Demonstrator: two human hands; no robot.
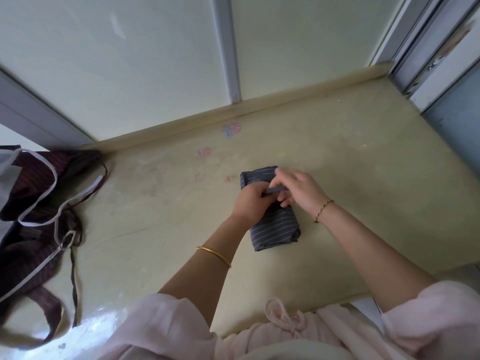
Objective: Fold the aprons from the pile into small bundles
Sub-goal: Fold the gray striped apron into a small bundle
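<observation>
Our left hand (250,201) and right hand (298,190) each pinch the grey strap (276,189) over the folded grey striped apron (275,227) lying beneath them; the maroon apron pile (33,198) sits well off beyond our left hand.

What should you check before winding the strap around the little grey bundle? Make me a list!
1. Grey striped apron folded into a tight bundle: ok.
2. Strap pinched by both the left hand and the right hand: ok.
3. Bundle lies flat on the counter, away from its edges: ok.
4. Strap long enough to go round: cannot tell, the hands hide most of it.
5. Pile of dark aprons clear of the bundle: ok.
</observation>
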